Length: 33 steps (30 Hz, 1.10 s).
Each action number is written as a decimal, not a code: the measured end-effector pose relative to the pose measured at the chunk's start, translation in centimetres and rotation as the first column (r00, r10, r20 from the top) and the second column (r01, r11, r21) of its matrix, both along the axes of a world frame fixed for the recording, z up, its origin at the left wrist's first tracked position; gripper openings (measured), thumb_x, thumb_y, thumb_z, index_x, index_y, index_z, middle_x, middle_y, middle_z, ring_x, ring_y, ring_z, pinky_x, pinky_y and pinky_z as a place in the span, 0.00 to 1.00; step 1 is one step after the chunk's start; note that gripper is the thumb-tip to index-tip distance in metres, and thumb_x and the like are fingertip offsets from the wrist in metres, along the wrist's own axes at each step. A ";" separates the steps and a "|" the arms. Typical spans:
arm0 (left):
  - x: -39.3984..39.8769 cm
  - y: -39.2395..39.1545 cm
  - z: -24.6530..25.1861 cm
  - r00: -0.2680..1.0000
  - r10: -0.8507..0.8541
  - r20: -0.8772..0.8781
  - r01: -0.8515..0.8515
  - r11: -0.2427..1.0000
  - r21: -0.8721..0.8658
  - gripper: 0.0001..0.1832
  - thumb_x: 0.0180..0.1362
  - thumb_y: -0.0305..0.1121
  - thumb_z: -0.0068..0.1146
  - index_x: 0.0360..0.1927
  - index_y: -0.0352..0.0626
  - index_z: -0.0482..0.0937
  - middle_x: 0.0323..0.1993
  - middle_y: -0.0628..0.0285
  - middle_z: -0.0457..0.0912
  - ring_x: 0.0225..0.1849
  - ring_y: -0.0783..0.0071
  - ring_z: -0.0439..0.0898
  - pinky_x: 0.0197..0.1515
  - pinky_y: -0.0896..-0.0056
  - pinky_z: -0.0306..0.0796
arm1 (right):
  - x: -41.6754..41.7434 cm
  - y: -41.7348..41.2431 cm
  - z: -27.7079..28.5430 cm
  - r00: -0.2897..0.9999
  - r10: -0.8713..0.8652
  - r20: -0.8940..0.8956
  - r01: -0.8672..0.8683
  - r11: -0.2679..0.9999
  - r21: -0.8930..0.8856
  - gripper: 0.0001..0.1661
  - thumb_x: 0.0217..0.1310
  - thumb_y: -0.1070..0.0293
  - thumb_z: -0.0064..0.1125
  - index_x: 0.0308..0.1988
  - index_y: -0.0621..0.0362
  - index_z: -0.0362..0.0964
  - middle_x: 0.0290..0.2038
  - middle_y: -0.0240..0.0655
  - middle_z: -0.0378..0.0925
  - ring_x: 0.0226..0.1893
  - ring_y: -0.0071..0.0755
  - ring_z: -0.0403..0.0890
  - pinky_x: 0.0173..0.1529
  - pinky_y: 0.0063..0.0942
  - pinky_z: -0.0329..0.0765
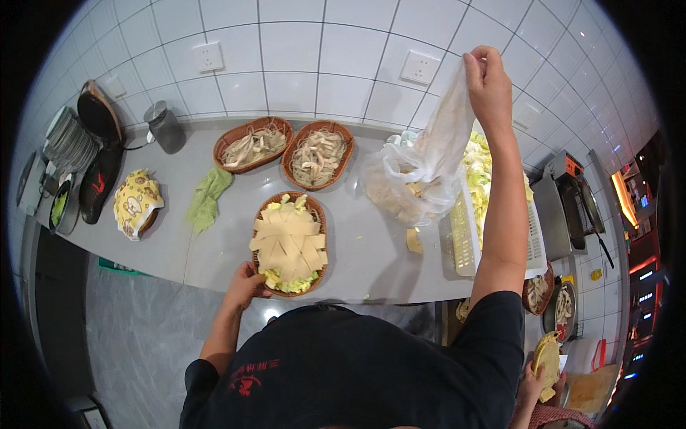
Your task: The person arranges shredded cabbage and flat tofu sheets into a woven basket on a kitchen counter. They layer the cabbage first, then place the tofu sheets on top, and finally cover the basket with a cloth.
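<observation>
My left hand (247, 288) grips the lower left rim of an oval woven basket (322, 214) at the counter's front edge. Wide pale strips, apparently tofu skin (289, 241), lie crisscrossed in it, with chopped cabbage (286, 281) showing at both ends. High on the right, my right hand (489, 83) pinches the top of a clear plastic bag (415, 185) and stretches it upward. Pale pieces show through the bag, whose bottom rests on the counter. One loose pale piece (414, 240) lies below the bag. Beside it, a white perforated crate (466, 241) holds chopped cabbage (475, 161), partly hidden by my right arm.
Two woven baskets (218, 152) (350, 150) with noodles and mushrooms stand behind. Leftward are a green cloth (209, 198), a cartoon-print cover (138, 201), a grey jug (165, 128) and stacked plates (72, 142). At lower right, another person's hands (530, 383) hold a yellowish item (546, 359).
</observation>
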<state>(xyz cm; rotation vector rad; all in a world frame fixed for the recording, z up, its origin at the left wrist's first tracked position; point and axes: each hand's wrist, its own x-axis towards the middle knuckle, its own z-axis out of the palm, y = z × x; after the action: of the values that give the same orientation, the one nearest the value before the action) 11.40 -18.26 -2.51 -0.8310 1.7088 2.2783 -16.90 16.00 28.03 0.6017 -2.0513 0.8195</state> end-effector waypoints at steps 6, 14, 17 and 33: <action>2.2 -6.5 1.0 0.999 0.005 0.045 -0.008 0.998 0.056 0.25 0.53 0.28 0.54 0.54 0.37 0.62 0.43 0.50 0.74 0.33 0.65 0.80 0.31 0.68 0.78 | 3.6 -4.4 0.8 0.572 0.694 0.438 -0.440 0.710 -0.550 0.12 0.64 0.68 0.44 0.45 0.55 0.70 0.27 0.24 0.72 0.23 0.14 0.71 0.27 0.13 0.68; -3.4 1.7 19.1 0.670 -0.416 -0.615 -0.157 0.730 -0.665 0.44 0.43 0.37 0.68 0.63 0.43 0.56 0.60 0.52 0.61 0.59 0.61 0.65 0.58 0.61 0.62 | 9.7 -11.4 0.0 0.231 0.854 0.466 -0.675 0.486 -0.555 0.20 0.55 0.78 0.46 0.50 0.65 0.68 0.33 0.30 0.74 0.34 0.19 0.76 0.43 0.21 0.77; -6.7 2.4 19.9 0.610 -0.344 -0.713 -0.440 0.601 -0.667 0.38 0.44 0.34 0.67 0.58 0.43 0.61 0.50 0.55 0.72 0.49 0.67 0.73 0.50 0.68 0.68 | 11.6 -14.9 -0.1 0.221 0.892 0.395 -0.707 0.425 -0.564 0.23 0.53 0.82 0.45 0.52 0.68 0.65 0.40 0.35 0.76 0.40 0.23 0.76 0.46 0.23 0.76; -7.7 -10.9 27.2 0.715 -0.214 -0.665 -0.403 0.651 -0.643 0.09 0.55 0.34 0.59 0.34 0.39 0.80 0.26 0.71 0.78 0.29 0.85 0.73 0.34 0.82 0.69 | 5.4 -16.3 -3.4 0.721 0.691 0.051 -0.665 0.710 -0.232 0.08 0.58 0.67 0.57 0.35 0.60 0.76 0.38 0.30 0.75 0.34 0.21 0.74 0.37 0.20 0.71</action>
<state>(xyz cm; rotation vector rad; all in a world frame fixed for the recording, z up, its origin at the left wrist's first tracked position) 3.68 -29.19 24.72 -0.0578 3.1809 1.9890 -11.52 -0.27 24.67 1.2589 -1.8150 1.5110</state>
